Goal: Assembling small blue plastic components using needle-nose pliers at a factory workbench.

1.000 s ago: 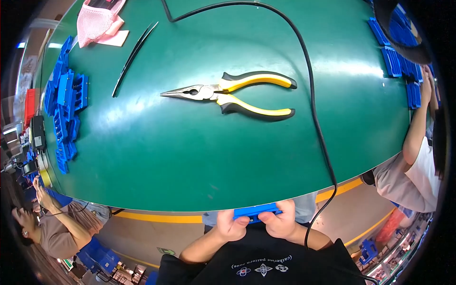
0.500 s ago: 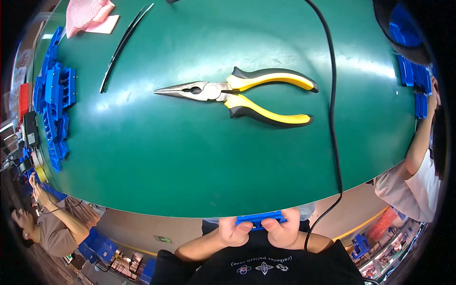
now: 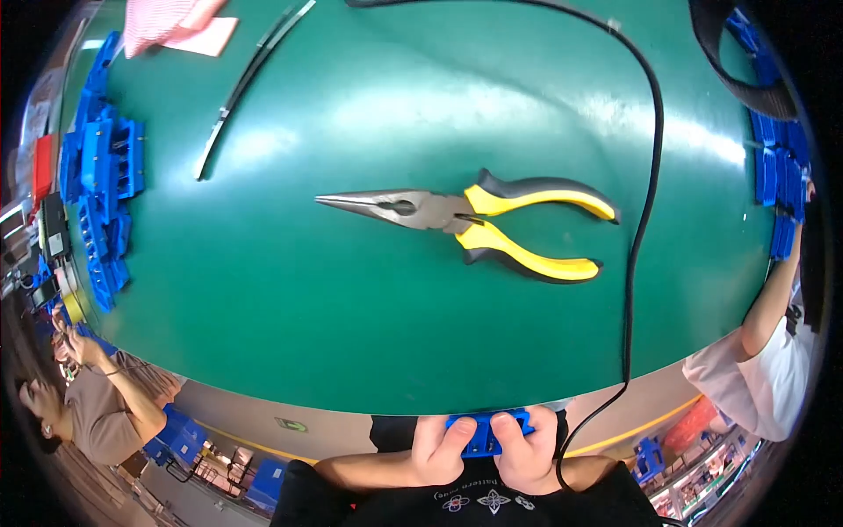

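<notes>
Both my hands are close to my body at the near edge of the green table, closed on one blue plastic part [image 3: 483, 436]. My left hand [image 3: 442, 450] grips its left end and my right hand [image 3: 525, 450] its right end, thumbs pressed on top. The fingers beneath are hidden. Beyond them on the table lie long-nose pliers [image 3: 430, 211] with yellow and black handles, jaws pointing left. A pair of tweezers [image 3: 246, 83] rests farther off to the left. No hand touches either tool.
Blue plastic parts are piled at the left [image 3: 110, 167] and stacked at the right edge [image 3: 777, 176]. A black cable [image 3: 656, 158] crosses the green table [image 3: 307, 325] on the right. Pink cloth [image 3: 171, 22] lies far left. Co-workers sit left [image 3: 105, 404] and right [image 3: 746, 378].
My hands and the blue part are slightly lower in view, with more of its top showing. The pliers appear shifted right and down, and the cable bends differently as the view moved.
</notes>
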Tool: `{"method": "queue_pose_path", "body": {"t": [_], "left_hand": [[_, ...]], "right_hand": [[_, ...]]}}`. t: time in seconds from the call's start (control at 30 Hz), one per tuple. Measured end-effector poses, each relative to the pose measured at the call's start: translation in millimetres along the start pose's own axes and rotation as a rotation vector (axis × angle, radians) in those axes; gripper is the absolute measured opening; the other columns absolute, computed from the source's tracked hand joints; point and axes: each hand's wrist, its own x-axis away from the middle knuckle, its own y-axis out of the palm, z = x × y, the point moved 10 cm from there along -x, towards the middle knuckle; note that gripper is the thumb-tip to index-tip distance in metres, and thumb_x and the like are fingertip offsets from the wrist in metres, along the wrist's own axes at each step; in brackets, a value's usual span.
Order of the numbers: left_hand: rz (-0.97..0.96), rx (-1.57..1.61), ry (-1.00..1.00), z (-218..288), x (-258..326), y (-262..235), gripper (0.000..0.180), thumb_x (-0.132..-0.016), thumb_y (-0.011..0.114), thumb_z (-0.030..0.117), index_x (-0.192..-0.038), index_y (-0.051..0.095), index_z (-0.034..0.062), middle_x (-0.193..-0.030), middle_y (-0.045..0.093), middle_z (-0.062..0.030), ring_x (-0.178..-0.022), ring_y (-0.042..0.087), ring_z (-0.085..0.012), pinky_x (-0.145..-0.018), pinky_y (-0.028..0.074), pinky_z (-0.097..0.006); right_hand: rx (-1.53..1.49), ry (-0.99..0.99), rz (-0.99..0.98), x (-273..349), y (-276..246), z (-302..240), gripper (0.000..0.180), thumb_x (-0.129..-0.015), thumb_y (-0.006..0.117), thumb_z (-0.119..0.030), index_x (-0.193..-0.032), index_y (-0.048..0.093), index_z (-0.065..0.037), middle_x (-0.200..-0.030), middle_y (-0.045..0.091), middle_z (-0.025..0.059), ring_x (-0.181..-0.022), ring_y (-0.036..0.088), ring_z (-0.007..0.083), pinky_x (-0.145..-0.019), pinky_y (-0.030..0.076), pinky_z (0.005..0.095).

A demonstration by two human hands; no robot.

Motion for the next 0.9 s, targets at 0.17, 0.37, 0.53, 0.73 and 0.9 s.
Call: {"method": "queue_pose_path", "body": {"t": [0.17, 0.37, 0.53, 0.73, 0.9], "left_hand": [[-0.078, 0.111, -0.183, -26, 2, 1, 0.029, -0.094, 0.044, 0.01, -0.117, 0.054, -0.0041, -0.112, 0.058, -0.0138, -0.104, 0.054, -0.0236, -0.093, 0.039, -0.035], [-0.191, -0.214, -0.155, -18, -16, -5, 0.021, -0.09, 0.06, 0.01, -0.109, 0.062, -0.0005, -0.091, 0.065, -0.0069, -0.081, 0.06, -0.0157, -0.075, 0.048, -0.029], [-0.344, -0.528, 0.006, 3, -3, 6, 0.025, -0.074, 0.076, 0.004, -0.097, 0.068, 0.0014, -0.093, 0.068, -0.0097, -0.075, 0.065, -0.018, -0.07, 0.05, -0.026], [-0.311, 0.311, -0.006, -28, -2, 8, 0.031, -0.074, 0.07, -0.01, -0.102, 0.06, -0.0042, -0.106, 0.062, -0.018, -0.102, 0.062, -0.0328, -0.09, 0.049, -0.042], [-0.027, 0.742, -0.149, -90, -11, 2, 0.052, -0.074, 0.067, -0.014, -0.119, 0.049, 0.0019, -0.111, 0.059, -0.0146, -0.103, 0.06, -0.0281, -0.084, 0.053, -0.038]], "right_hand": [[0.056, 0.017, -0.075, -10, 2, 2, 0.016, -0.091, 0.057, -0.011, -0.099, 0.064, 0.002, -0.085, 0.064, 0.0041, -0.076, 0.055, 0.0081, -0.068, 0.044, 0.025], [0.225, -0.184, -0.263, -25, 5, -21, 0.012, -0.089, 0.058, -0.009, -0.093, 0.062, 0.001, -0.08, 0.062, 0.0016, -0.073, 0.055, 0.0079, -0.065, 0.044, 0.0242], [0.162, -0.447, -0.394, -18, -15, -7, 0.039, -0.085, 0.066, -0.037, -0.092, 0.051, -0.001, -0.095, 0.061, 0.0126, -0.089, 0.06, 0.0238, -0.08, 0.047, 0.034], [-0.22, -0.37, -0.381, -34, -40, 3, 0.102, -0.073, 0.061, -0.072, -0.137, 0.033, 0.003, -0.133, 0.045, 0.0173, -0.12, 0.047, 0.03, -0.095, 0.041, 0.0427], [0.094, -0.478, -0.516, -30, -14, 11, 0.102, -0.063, 0.087, -0.039, -0.139, 0.033, 0.0, -0.136, 0.043, 0.0118, -0.127, 0.041, 0.0258, -0.107, 0.029, 0.0411]]}}
